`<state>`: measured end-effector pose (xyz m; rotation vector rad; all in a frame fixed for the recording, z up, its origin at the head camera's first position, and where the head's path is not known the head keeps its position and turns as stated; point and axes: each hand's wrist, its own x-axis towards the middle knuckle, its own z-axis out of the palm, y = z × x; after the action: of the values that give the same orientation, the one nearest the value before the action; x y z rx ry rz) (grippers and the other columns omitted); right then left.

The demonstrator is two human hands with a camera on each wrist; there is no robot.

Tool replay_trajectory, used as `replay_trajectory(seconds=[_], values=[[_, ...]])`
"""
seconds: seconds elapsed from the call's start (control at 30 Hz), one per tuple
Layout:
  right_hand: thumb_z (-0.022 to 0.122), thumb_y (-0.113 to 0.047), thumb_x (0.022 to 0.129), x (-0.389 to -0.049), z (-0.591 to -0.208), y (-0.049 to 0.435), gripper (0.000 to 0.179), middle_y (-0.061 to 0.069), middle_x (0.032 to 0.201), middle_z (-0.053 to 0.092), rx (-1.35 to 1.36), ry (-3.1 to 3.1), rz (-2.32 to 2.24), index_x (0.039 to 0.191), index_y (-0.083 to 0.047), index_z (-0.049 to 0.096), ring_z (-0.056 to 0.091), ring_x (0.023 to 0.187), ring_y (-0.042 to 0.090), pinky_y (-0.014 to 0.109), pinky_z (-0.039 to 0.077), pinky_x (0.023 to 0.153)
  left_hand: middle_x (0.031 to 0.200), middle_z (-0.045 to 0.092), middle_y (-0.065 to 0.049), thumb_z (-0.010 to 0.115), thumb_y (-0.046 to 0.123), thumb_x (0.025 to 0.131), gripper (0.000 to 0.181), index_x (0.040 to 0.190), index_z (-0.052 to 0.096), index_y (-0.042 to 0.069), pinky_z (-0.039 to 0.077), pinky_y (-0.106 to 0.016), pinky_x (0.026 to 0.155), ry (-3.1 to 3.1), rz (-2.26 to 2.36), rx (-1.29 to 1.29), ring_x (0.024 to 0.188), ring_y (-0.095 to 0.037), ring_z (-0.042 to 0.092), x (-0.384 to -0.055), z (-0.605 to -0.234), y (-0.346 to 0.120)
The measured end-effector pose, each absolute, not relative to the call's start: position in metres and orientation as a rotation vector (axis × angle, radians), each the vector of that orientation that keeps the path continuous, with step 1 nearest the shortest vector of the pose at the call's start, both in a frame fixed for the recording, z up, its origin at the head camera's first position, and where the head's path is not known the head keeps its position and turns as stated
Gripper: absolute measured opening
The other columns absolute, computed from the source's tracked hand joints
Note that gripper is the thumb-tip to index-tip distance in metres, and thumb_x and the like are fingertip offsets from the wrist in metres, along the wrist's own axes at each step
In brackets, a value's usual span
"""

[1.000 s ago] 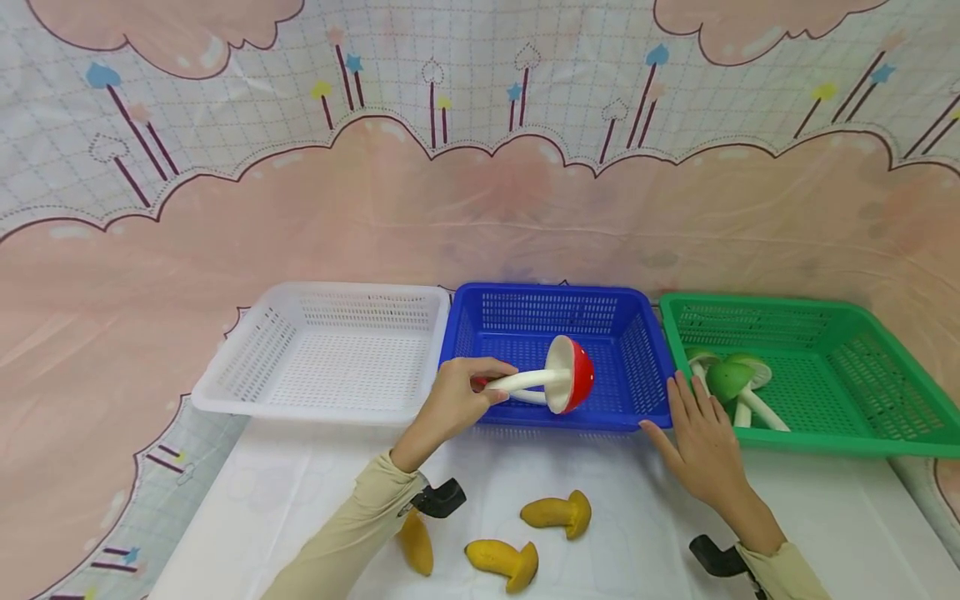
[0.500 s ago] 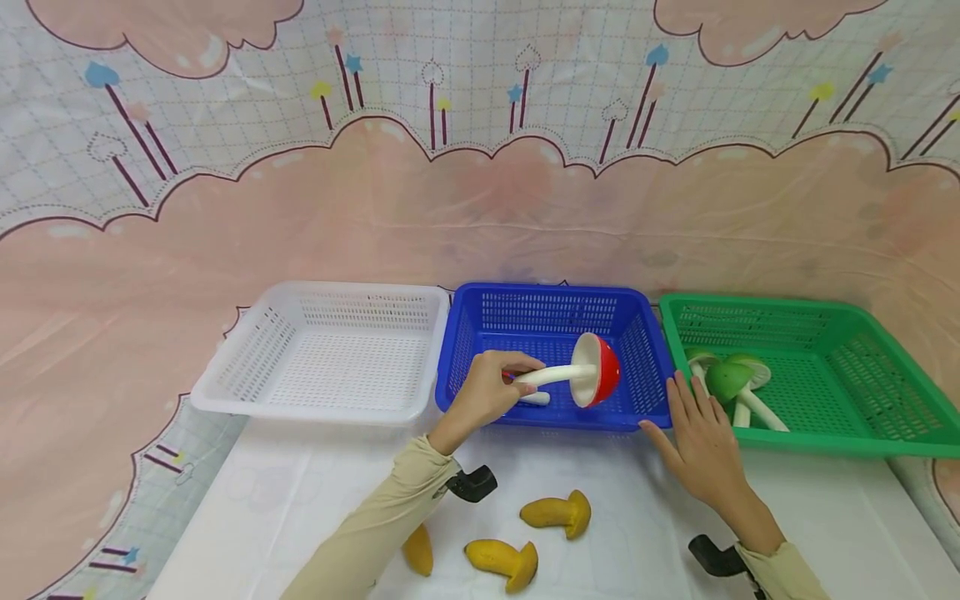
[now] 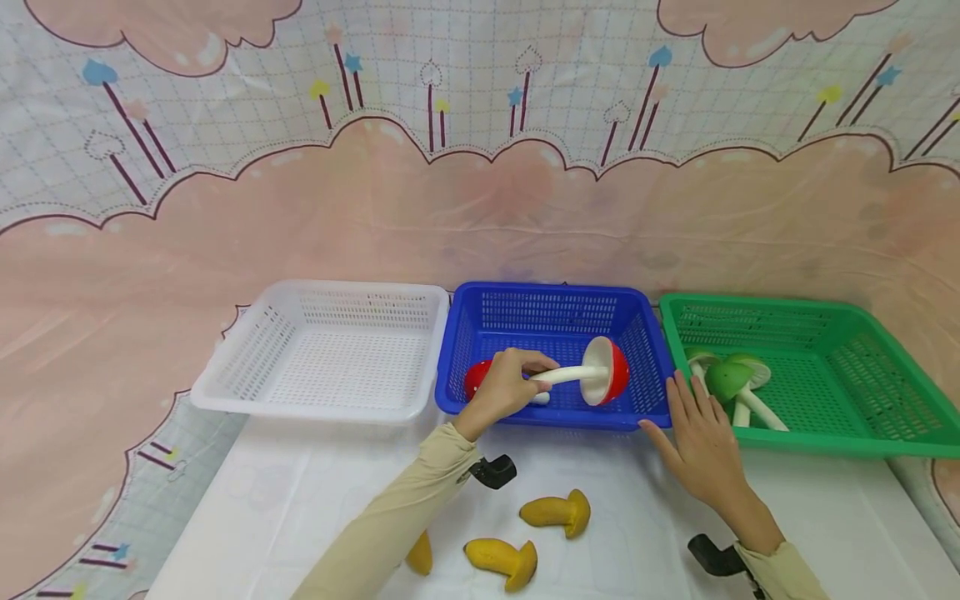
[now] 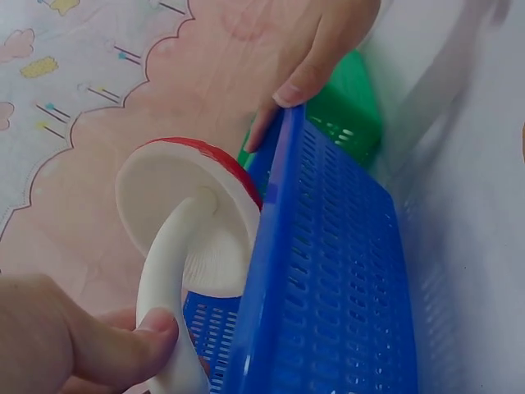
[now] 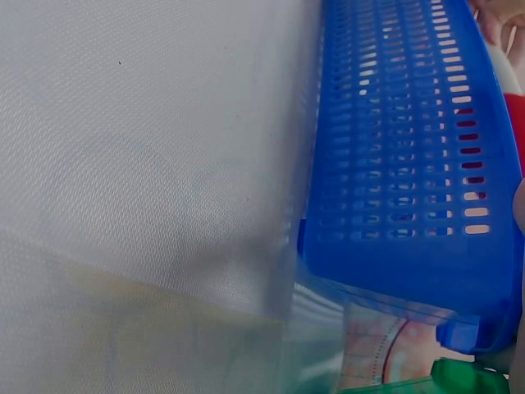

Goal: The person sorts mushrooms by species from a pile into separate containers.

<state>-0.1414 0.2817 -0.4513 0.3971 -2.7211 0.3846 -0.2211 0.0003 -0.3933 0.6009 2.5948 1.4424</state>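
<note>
My left hand (image 3: 504,387) pinches the white stem of a red-capped toy mushroom (image 3: 597,372), over the blue basket (image 3: 555,288). The cap lies on its side, its pale underside facing left. In the left wrist view, thumb and fingers grip the lower stem of the mushroom (image 4: 168,254) just beside the basket's long wall (image 4: 328,271). Another red mushroom (image 3: 473,380) lies inside the blue basket, partly hidden behind the left hand. My right hand (image 3: 701,446) rests with straight fingers at the basket's front right corner, next to the green basket (image 3: 862,442).
Green-capped mushrooms (image 3: 726,380) lie in the left part of the green basket. At the left stands a white basket (image 3: 315,410). Yellow-brown mushrooms (image 3: 555,512) lie on the white table (image 3: 630,550), one partly covered by the left sleeve (image 3: 397,517). A patterned cloth (image 3: 480,208) hangs behind.
The left hand has carried the red mushroom to the right within the blue basket, and the other red cap behind it now shows more. The right hand has stayed still.
</note>
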Motion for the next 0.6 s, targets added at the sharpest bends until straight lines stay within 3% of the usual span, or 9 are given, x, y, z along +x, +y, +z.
replay_trajectory(seconds=[0.4, 0.6], values=[[0.052, -0.044, 0.094, -0.140, -0.449, 0.280, 0.074, 0.028, 0.147, 0.029, 0.395, -2.733, 0.392, 0.143, 0.007, 0.030, 0.023, 0.136, 0.045, 0.062, 0.023, 0.105, 0.089, 0.071, -0.006, 0.069, -0.002, 0.082, 0.022, 0.104, 0.071, 0.002, 0.053, -0.021, 0.061, 2.511, 1.430, 0.458, 0.069, -0.010, 0.061, -0.232, -0.412, 0.019], [0.052, -0.044, 0.094, -0.140, -0.450, 0.280, 0.075, 0.028, 0.147, 0.030, 0.393, -2.729, 0.380, 0.143, 0.008, 0.030, 0.024, 0.135, 0.046, 0.062, 0.023, 0.105, 0.088, 0.072, -0.007, 0.071, -0.002, 0.080, 0.022, 0.102, 0.072, 0.002, 0.051, -0.024, 0.069, 2.581, 1.320, 0.522, 0.074, -0.011, 0.062, -0.235, -0.418, 0.028]])
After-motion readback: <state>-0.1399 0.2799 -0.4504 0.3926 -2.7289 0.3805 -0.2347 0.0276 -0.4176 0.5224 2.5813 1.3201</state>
